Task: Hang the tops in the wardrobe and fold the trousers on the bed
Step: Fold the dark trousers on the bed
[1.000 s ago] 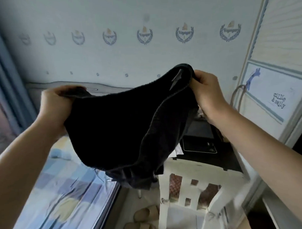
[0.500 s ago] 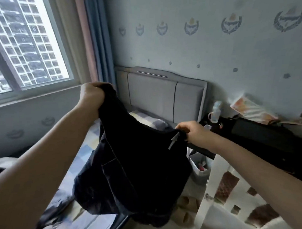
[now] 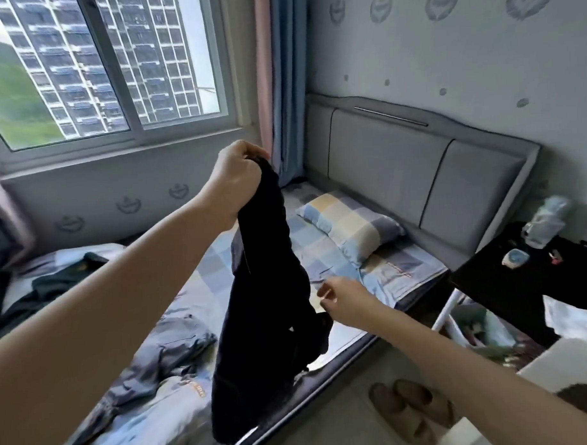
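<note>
**Black trousers dangling from one hand over the bed**

I hold the black trousers (image 3: 265, 310) up by one end in my left hand (image 3: 235, 177), fingers curled tight round the bunched cloth, arm stretched forward and raised above the bed (image 3: 323, 254). The garment hangs straight down over the bed's near edge, its lower end level with the frame. My right hand (image 3: 341, 300) reaches forward lower down, just beside the hanging cloth on the pillow (image 3: 349, 227) side; its fingers are loosely bent and grip nothing, and I cannot tell whether they touch the fabric.

The risk, as I judge it: with only one hand gripping, the trousers hang twisted and bunched, so if I lay them down like this they will land crumpled, not flat for folding. The lower end hangs over the bed's edge and could slide to the floor by the slippers (image 3: 411, 408). The grey garment (image 3: 163, 353) already lying on the bed, toward the foot from the pillow, could tangle with them if I drop them there.
</note>
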The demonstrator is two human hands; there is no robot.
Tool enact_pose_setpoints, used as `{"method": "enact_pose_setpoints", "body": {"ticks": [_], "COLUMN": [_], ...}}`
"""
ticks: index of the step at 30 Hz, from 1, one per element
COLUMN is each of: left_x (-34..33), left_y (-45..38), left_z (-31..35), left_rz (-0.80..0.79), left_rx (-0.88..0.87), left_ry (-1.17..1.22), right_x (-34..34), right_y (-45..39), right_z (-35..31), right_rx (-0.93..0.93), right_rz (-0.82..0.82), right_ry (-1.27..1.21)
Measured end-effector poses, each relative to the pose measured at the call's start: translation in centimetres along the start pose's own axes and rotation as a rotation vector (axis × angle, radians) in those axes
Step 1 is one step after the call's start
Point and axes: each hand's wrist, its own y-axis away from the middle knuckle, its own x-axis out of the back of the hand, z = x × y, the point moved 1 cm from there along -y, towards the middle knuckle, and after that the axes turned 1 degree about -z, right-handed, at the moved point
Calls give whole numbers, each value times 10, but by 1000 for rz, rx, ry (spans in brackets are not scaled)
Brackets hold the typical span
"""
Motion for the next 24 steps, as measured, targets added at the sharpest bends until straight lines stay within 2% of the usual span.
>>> {"method": "enact_pose_setpoints", "body": {"ticks": [2, 5, 6, 8, 10, 12, 15, 18, 20, 24], "left_x": [13, 14, 13, 13, 18, 30, 49, 66, 82, 117], "left_y": [-22, -42, -50, -62, -76, -89, -92, -94, -101, -120], "left_z": [-16, -44, -53, -69, -85, -105, -135, -180, -214, -268], "left_rz": [-22, -112, -132, -157, -185, -202, -128, -101, -72, -32], "left_rx": [-1, 12, 22, 47, 69, 48, -118, -309, -251, 92], "left_ry": [-101, -200, -204, -194, -164, -191, -437, -694, -809, -878], "right_x": [14, 39, 42, 43, 44, 49, 62, 78, 92, 123], "right_y": [-21, -47, -60, -76, -89, -104, -131, -157, -174, -209], "right_z": [-24, -99, -119, -138, -139, -133, -126, -115, -102, -60], "right_rx": [42, 267, 279, 208, 111, 47, -23, -77, -135, -286], "right_rz": [63, 151, 165, 187, 203, 286, 425, 443, 456, 426], "right_ry": [-173, -459, -495, -465, -317, -227, -212, -140, -99, -94]}}
